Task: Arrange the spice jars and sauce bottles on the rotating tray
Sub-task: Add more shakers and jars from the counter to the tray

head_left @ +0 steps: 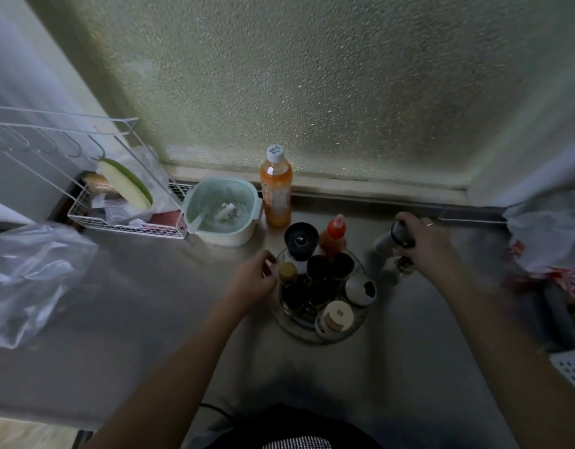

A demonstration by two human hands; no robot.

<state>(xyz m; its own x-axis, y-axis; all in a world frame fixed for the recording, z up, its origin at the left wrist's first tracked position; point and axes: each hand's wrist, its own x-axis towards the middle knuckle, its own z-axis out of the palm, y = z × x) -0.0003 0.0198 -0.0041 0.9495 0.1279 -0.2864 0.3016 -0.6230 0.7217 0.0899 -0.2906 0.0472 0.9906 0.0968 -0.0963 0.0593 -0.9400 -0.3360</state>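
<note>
A clear round rotating tray [299, 330] sits on the steel counter, crowded with several dark-lidded jars [318, 266], a red sauce bottle [334, 236], a black-topped grinder [301, 239], a metal shaker [360, 290] and a beige-lidded jar [337, 315]. My left hand [255, 280] grips the tray's left rim. To the right of the tray, my right hand [424, 244] is closed around a grey and black grinder [390, 238], tilted just above the counter.
A tall orange drink bottle [275, 192] stands behind the tray, beside a mint colander bowl [222, 210]. A white wire rack [124, 202] sits at far left, plastic bags at left [33, 273] and right [552, 241]. A frosted window backs the counter.
</note>
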